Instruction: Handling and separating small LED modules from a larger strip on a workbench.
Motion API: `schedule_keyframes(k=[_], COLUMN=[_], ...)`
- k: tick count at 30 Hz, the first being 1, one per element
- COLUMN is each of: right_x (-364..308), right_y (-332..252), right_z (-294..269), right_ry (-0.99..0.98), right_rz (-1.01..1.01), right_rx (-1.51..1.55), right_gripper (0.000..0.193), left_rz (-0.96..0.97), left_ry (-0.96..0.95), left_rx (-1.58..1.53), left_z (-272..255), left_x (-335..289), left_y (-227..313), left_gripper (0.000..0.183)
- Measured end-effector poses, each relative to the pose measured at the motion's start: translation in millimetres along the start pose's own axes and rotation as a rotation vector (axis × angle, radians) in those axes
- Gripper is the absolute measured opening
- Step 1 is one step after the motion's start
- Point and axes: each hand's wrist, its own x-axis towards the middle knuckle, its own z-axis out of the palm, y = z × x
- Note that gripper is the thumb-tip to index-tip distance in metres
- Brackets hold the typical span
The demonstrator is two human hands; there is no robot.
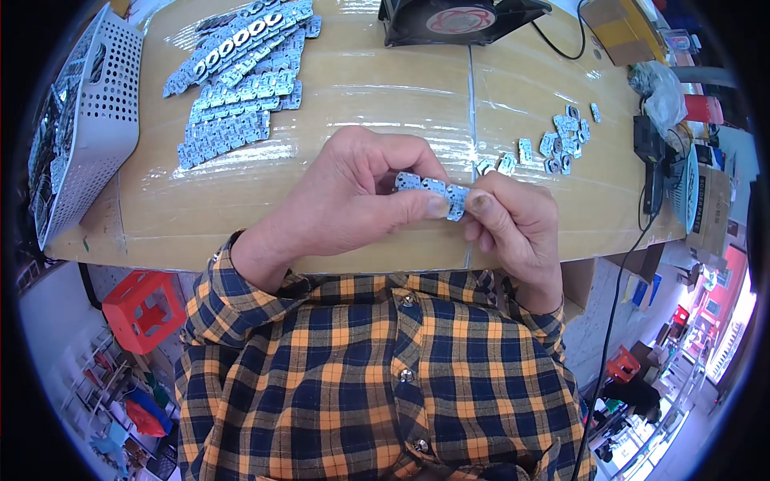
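Note:
Between my two hands, above the table's near side, is a short strip of small circuit boards (431,186), bluish white with tiny parts on top. My left hand (365,188) pinches most of the strip between thumb and fingers. At the strip's right end my right hand (513,220) grips the last board with thumb and forefinger. Several long circuit board strips (241,88) lie piled on the table at the far left. Separate small boards (568,132) lie in a loose cluster to the right, and a few more (505,164) sit just beyond my right hand.
A white perforated basket (112,100) full of dark items stands at the left edge. A black fan (449,20) sits at the back of the brown table (377,88). On the right are a cardboard box (622,32), a plastic bag (662,92) and a black cable (613,313).

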Motion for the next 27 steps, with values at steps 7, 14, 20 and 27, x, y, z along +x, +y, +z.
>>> schedule_keyframes(k=[7, 14, 20, 27], right_x=[-4.5, -3.4, 7.7, 7.1], right_y=[5.1, 2.4, 1.0, 4.9], right_z=[16.1, 17.8, 21.9, 27.4], right_ry=[0.184, 0.113, 0.139, 0.239], right_rz=[-0.053, 0.276, 0.42, 0.322], right_rx=[-0.17, 0.378, 0.827, 0.492], right_gripper=[0.023, 0.024, 0.028, 0.029], left_rz=[-0.153, -0.147, -0.116, 0.276], left_ry=[0.16, 0.164, 0.208, 0.346], left_rx=[-0.133, -0.387, -0.52, 0.318], left_z=[15.1, 14.2, 19.8, 23.7], left_x=[-6.1, -15.3, -18.4, -18.7], left_y=[4.9, -9.2, -19.7, -16.3], left_gripper=[0.014, 0.017, 0.018, 0.021])
